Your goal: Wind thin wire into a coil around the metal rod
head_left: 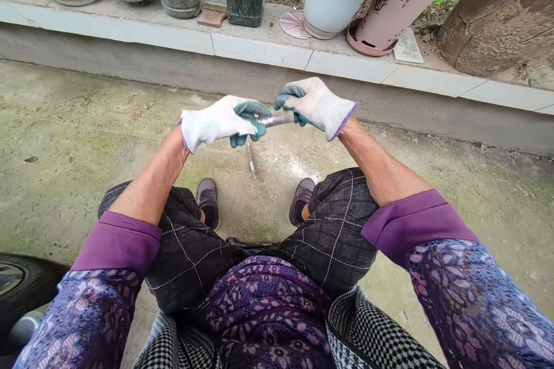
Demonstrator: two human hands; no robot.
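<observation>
While the short silvery metal rod (277, 120) lies almost level between both grips, its long axis running left to right above the concrete ground (86, 144), the gloved left hand (220, 122) closes round one end and the gloved right hand (314, 106) seemingly pinches the other.

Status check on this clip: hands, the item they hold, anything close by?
Left hand and right hand, both gloved, shut on a short metal rod held level between them. Second rod-like piece lies on the concrete below.
</observation>
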